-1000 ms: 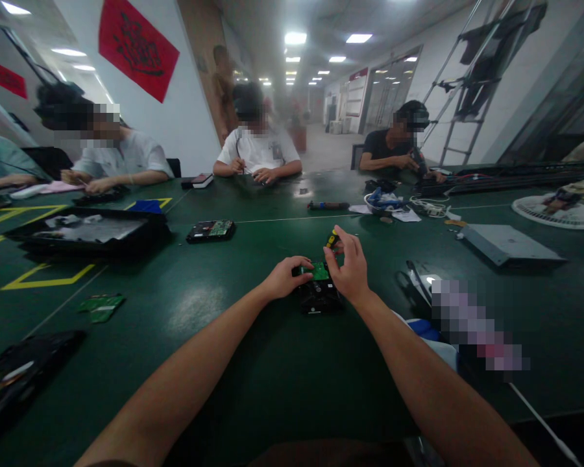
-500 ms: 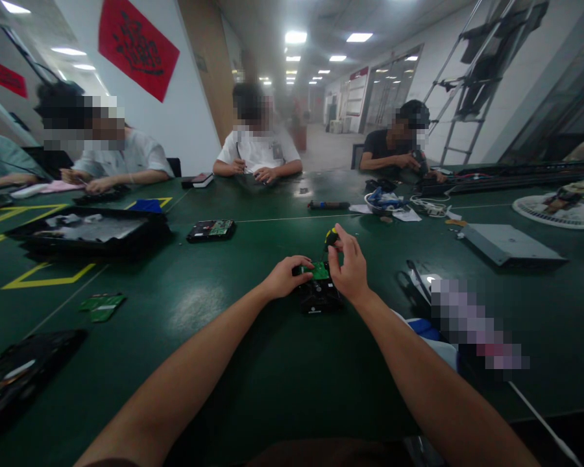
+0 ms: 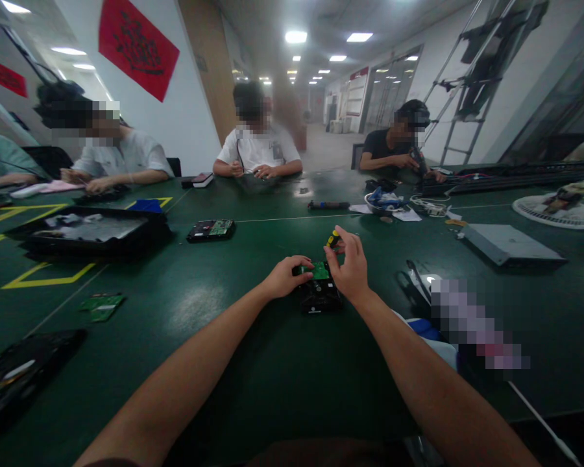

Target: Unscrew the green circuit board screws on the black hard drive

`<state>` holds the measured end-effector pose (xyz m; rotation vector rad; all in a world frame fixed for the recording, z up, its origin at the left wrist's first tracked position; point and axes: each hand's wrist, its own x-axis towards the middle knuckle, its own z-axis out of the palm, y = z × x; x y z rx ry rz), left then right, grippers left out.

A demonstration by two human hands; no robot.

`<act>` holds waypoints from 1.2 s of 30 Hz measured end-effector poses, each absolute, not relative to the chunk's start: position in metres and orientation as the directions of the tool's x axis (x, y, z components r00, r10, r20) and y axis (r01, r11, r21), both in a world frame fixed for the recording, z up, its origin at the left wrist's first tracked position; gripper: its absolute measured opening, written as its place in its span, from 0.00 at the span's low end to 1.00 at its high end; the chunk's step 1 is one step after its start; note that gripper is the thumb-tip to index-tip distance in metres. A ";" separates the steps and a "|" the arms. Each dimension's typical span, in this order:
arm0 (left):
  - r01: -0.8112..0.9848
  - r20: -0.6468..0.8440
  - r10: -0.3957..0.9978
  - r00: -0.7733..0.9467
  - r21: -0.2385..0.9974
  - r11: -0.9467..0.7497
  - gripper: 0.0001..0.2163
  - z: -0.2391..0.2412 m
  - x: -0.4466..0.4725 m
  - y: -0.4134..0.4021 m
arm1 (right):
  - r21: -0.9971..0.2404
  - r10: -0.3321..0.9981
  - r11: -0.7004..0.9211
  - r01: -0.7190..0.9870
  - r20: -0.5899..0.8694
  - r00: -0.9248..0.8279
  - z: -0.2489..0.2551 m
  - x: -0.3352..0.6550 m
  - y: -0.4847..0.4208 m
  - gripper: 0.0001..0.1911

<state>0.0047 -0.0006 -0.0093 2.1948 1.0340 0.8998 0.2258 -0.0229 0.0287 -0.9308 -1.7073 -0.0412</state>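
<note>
A black hard drive (image 3: 320, 299) with a green circuit board (image 3: 320, 270) on top lies on the table in front of me. My left hand (image 3: 288, 277) grips its left side, the fingers bent over the board's edge. In the fingers of my right hand (image 3: 349, 266) is a small screwdriver (image 3: 333, 239) with a black and yellow handle, tilted above the drive's far right part. The screwdriver's tip is too small and dim to make out.
Another hard drive (image 3: 211, 230) lies ahead on the left, near a black tray (image 3: 141, 235). Loose green boards (image 3: 102, 306) and a black device (image 3: 29, 370) are at left. A grey metal box (image 3: 511, 245) stands at right. Several people sit across the green table (image 3: 253, 389).
The screwdriver's handle has turned and tilted a little in my right fingers, showing more yellow. My left hand and the hard drive stay in place.
</note>
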 end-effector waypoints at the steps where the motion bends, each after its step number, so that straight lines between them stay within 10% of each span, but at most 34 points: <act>1: 0.444 0.335 0.811 0.480 0.704 -0.554 0.11 -0.009 0.005 0.000 | -0.423 0.556 0.686 0.592 0.830 -0.051 0.029 0.226 -0.023 0.30; 36: 0.430 0.367 0.790 0.492 0.687 -0.587 0.12 -0.009 0.005 0.000 | -0.421 0.556 0.689 0.591 0.829 -0.058 0.028 0.225 -0.023 0.31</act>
